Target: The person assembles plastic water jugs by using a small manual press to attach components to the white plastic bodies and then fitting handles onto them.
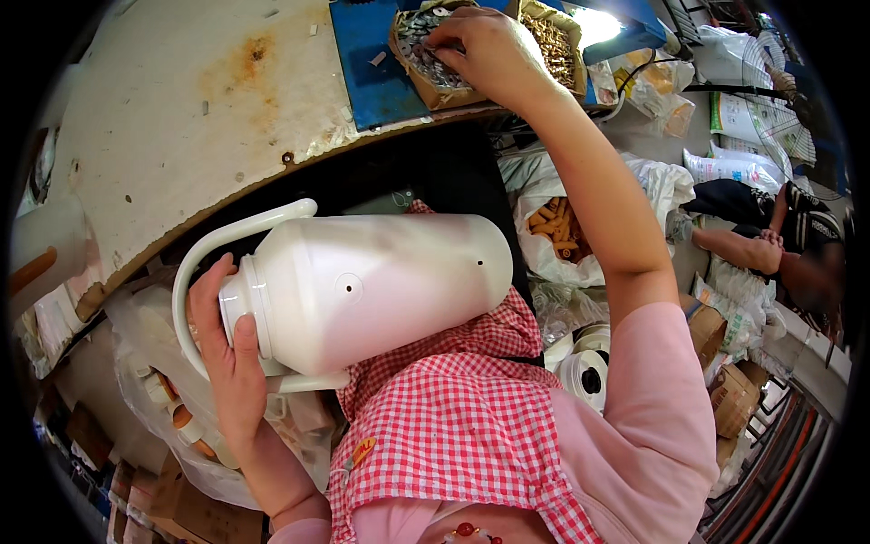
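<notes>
Near field: the left hand point(228, 363) wraps its fingers closed around the neck of a white plastic thermos-jug shell point(362, 290), which lies on its side across the red-checked apron point(453, 426) on the lap, handle toward the tabletop and base to the right. A steady hold here calls for the neck to stay pinned against the lap so that the small round boss on the shell's flank faces up.

Middle field: clear bags of orange and white parts sit below the tabletop, one point(557, 231) just right of the jug's base.

Far field: the right hand point(480, 50) reaches into a cardboard box of small silvery metal parts point(426, 54), fingertips pinched down among them; whether a piece is gripped cannot be told. One piece is best taken at a time. A second box of brassy parts point(553, 41) adjoins it, both on a blue mat point(372, 72) on the worn, rust-stained white tabletop point(181, 118). Sacks and another seated person point(770, 236) fill the right.
</notes>
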Motion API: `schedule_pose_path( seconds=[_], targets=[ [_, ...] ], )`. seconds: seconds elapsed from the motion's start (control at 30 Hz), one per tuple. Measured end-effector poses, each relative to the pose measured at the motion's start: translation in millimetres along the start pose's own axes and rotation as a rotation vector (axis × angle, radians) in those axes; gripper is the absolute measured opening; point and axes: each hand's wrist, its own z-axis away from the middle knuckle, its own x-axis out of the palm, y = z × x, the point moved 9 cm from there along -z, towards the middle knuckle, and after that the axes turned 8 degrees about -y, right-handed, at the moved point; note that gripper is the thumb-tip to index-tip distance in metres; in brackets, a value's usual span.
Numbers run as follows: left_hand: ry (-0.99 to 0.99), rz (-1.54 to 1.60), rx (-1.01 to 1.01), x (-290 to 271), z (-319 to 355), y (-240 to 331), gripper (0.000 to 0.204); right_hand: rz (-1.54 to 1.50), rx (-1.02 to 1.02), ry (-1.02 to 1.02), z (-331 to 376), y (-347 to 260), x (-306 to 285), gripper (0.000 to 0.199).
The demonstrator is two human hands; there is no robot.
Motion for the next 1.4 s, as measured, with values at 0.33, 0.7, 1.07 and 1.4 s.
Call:
schedule_pose_path(
  seconds=[0.33, 0.7, 1.07, 1.4],
  targets=[
    [0.029, 0.066, -0.021, -1.3, 2.7, -3.9, 0.055, -0.075, 0.028, 0.097, 10.9, 2.8, -17.0, 0.015],
    [0.049, 0.133, 0.078, -2.4, -11.0, 3.7, 0.049, -0.434, 0.272, 0.081, 41.5, 15.6, -36.9, 0.015],
    [0.039, 0.075, 0.110, -1.2, -18.5, 3.1, 0.044, -0.716, -0.148, 0.523, -42.4, -63.1, -128.8, 0.013],
    [0.046, 0.068, 0.140, -4.4, -14.8, 5.5, 0.044, 0.191, -0.510, 0.585, -42.0, -116.3, -133.4, 0.014]
  ],
)
